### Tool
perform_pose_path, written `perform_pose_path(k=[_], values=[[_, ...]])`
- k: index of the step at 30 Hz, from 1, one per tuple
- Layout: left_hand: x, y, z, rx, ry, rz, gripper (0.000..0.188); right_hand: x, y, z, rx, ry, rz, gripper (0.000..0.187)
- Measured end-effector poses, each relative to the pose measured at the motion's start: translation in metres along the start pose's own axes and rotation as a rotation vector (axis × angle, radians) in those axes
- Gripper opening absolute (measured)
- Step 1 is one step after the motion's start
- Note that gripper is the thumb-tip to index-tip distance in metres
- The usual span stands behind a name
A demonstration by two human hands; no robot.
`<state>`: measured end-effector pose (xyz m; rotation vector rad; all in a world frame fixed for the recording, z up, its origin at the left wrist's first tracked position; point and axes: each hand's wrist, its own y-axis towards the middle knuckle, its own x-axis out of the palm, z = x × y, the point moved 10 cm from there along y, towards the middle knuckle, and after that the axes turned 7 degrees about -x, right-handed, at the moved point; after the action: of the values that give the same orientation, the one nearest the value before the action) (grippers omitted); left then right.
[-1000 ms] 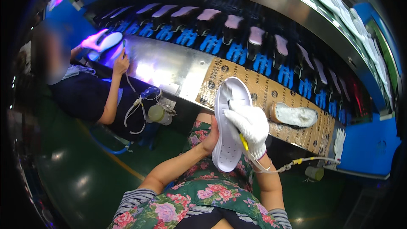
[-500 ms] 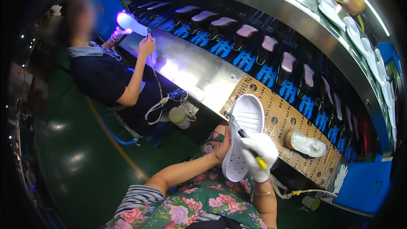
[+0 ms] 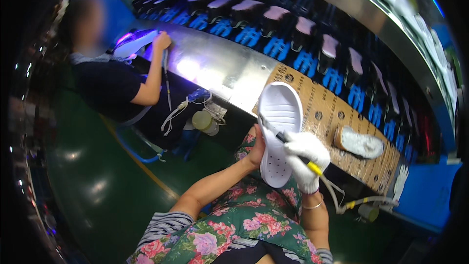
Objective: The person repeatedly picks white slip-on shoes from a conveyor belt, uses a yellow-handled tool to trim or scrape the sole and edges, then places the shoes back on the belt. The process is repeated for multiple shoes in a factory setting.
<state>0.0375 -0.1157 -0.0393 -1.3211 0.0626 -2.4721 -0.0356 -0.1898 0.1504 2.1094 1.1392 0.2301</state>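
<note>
Left hand (image 3: 256, 150) gripping a white sole (image 3: 272, 149), gloved right hand (image 3: 308, 155) clasping a tool (image 3: 314, 168) — tip over it, cardboard (image 3: 330, 122) beyond

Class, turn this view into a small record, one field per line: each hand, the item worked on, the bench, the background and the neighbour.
Left hand: bare left hand, gripping the edge of a white, elongated shoe sole
Right hand: white-gloved right hand, holding a slim black-and-yellow tool against or just over the sole
Sole: ribbed at the far end, small holes at the near end
Bench: printed brown cardboard sheet, bearing a tan-edged, white-topped oblong piece
Background: row of blue slotted supports
Neighbour: dark-clothed person at left
</note>
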Motion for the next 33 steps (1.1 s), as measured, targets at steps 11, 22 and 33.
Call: perform_pose_path(k=[11, 22, 33], values=[[-0.017, 0.002, 0.021, 0.101, -0.005, 0.155, 0.109, 0.013, -0.003, 0.005, 0.027, 0.169, -0.105, 0.028], [-0.009, 0.012, 0.031, 0.086, -0.123, -0.325, 0.125, 0.017, -0.004, 0.004, 0.002, 0.163, -0.138, 0.023], [0.004, 0.015, 0.052, 0.060, -0.196, -0.282, 0.134, 0.026, -0.014, 0.016, 0.112, 0.260, -0.088, 0.017]])
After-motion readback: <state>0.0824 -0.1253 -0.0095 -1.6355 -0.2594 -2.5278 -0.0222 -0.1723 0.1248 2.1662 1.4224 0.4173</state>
